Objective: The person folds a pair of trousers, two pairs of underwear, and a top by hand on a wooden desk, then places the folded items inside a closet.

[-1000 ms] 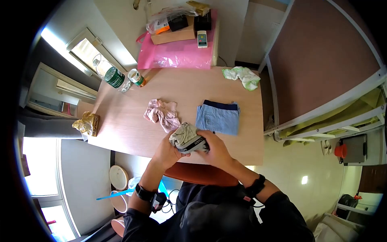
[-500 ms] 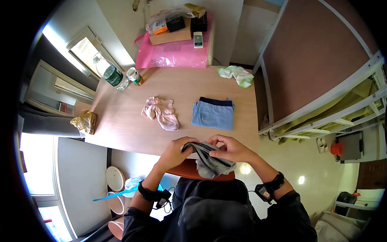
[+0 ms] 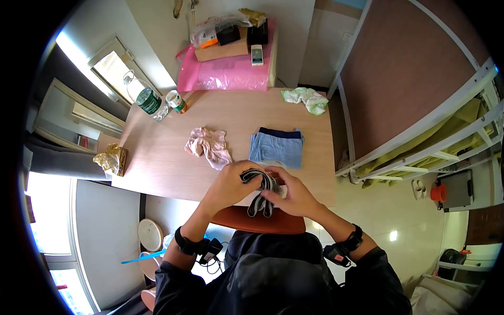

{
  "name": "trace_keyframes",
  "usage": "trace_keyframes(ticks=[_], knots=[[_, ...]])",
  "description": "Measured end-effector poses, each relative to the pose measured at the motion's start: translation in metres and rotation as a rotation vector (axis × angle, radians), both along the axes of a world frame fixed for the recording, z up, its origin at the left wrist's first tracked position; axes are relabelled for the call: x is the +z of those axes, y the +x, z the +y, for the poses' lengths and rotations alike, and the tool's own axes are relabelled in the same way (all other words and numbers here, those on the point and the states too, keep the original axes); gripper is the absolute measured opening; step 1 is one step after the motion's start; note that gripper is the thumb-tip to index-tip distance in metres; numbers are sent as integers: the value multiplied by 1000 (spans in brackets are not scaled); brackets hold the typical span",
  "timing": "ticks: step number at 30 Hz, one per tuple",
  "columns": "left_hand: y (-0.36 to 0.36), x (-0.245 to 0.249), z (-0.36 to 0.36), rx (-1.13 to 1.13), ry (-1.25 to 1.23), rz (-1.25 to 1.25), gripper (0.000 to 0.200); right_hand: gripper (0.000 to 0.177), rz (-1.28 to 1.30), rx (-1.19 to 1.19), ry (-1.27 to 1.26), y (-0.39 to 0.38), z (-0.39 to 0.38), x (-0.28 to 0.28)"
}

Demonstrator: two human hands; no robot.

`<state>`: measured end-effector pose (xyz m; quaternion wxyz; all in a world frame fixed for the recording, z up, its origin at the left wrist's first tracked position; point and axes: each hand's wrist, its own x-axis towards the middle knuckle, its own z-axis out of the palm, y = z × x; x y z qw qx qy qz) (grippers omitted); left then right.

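Above the near edge of the table (image 3: 157, 176), both of my hands hold grey underpants (image 3: 260, 205) with a black-and-white striped waistband. My left hand (image 3: 233, 184) is closed round the bunched waistband. My right hand (image 3: 294, 195) grips the cloth from the other side, its fingers partly behind it. A striped loop of the band hangs below my hands. Just beyond them lies a folded pair of light blue boxer shorts (image 3: 276, 147) with a navy waistband. To its left a pale pink cloth garment (image 3: 207, 146) lies crumpled.
A large water bottle (image 3: 148, 100) and a paper cup (image 3: 176, 102) stand at the back left. A white-and-green cloth (image 3: 307, 100) lies at the back right. A pink plastic-wrapped package (image 3: 231, 76) bears a cardboard box (image 3: 223, 51). An orange-brown seat (image 3: 252, 223) is below my hands.
My hands have moved up and forward over the table edge with the underpants. The cloth, spread and hanging before, is now bunched up with the striped band looped.
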<state>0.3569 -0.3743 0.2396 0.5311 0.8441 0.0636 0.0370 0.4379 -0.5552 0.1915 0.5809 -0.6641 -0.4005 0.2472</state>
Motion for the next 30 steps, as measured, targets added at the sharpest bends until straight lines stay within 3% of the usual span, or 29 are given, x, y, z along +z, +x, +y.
trace_keyframes(ticks=[2, 4, 6, 8, 13, 15, 17, 22, 24, 25, 28, 29, 30], knots=[[3, 5, -6, 14, -23, -10, 18, 44, -99, -77, 54, -3, 5, 2], [6, 5, -7, -24, 144, -98, 16, 41, -116, -86, 14, 2, 3, 5], [8, 0, -4, -1, 158, -88, 16, 39, -129, -92, -28, 10, 0, 6], [7, -8, -1, 20, 169, -75, 16, 34, -315, -35, -70, 18, -4, 7], [10, -25, 10, 46, 253, -122, 22, 32, -204, -69, -226, 27, -15, 36], [8, -25, 15, 69, 251, -108, 23, 31, -329, -35, -202, 35, -22, 49], [5, -23, 23, 19, 139, 38, 24, 31, -389, -1, -189, 48, -30, 58], [4, -22, 20, 62, -189, -15, 28, 29, -435, -24, -220, 73, -37, 83], [2, -2, 0, 0, 267, 10, 32, 27, -414, -12, -202, 77, -40, 100], [8, -1, 0, 30, 568, 146, 35, 28, -393, 9, -317, 80, -45, 110], [7, -3, 36, -57, 357, -3, 42, 29, -403, 22, -453, 82, -49, 124], [4, -8, 47, -56, 435, -168, 34, 29, -442, 16, -413, 87, -54, 125], [1, -5, 57, -56, 435, -168, 34, 29, -479, 13, -373, 91, -61, 125]])
